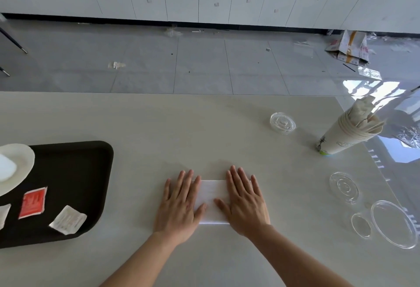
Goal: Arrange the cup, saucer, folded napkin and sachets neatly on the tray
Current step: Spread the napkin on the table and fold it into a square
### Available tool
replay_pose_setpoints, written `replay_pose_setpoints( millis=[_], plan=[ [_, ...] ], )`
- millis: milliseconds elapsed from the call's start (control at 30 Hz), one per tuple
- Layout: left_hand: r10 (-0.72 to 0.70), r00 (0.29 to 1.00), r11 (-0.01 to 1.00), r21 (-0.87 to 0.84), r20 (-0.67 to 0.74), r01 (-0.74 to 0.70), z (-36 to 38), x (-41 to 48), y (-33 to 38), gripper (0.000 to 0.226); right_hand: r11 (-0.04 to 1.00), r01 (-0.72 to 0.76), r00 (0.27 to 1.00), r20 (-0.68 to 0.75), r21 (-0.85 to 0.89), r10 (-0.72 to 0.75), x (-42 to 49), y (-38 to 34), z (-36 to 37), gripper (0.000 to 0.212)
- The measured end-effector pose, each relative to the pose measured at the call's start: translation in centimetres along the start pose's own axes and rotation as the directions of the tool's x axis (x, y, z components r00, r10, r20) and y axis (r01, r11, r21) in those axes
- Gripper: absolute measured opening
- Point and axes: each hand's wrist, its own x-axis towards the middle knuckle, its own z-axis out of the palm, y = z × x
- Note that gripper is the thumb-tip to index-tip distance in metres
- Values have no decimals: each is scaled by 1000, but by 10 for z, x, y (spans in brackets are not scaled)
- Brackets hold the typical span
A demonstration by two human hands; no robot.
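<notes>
Both hands lie flat and open on the pale, smooth bench (159, 127). The left hand (179, 204) and right hand (245, 202) press down the two ends of a white folded paper napkin (212, 198). The napkin sits near the middle of the bench, well apart from the black round-cornered plastic tray (75, 173) at the left. We read this as the fold being creased, with the carry not yet begun.

On the tray we see a pale round saucer (20, 164) at its far left. A white shape on it may be the cup, but the picture's edge cuts it, so we cannot be sure. Nearer lie a red square sachet (33, 202), a white crumpled sachet (67, 219) to its right, and part of a third at the left edge. All three sit askew.

By our judgement, what is left is to set the napkin on the tray's bare right part and square up the sachets. At the right stand a stack of paper cups (347, 134) and several clear plastic lids (344, 186).
</notes>
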Motion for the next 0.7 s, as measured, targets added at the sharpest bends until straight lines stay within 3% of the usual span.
replay_pose_setpoints(
  millis=[267, 467, 600, 700],
  plan=[
    [-56, 996, 998, 39, 71, 53, -2, -1, 1, 73, 1000, -2, 1000, 30, -13, 3, 2, -1, -1, 81],
    [-154, 988, 988, 7, 9, 154, -14, -16, -7, 71, 999, 14, 1000, -10, -39, -15, -19, 5, -17, 74],
    [-341, 938, 940, -23, -66, 340, -21, -34, -19, 77, 998, -26, 997, 76, -57, 30, -43, 15, -5, 75],
    [-556, 829, 828, -122, -54, 547, -25, -50, -8, 55, 997, -34, 995, 95, -74, 41, -43, 9, -2, 76]
  ],
)
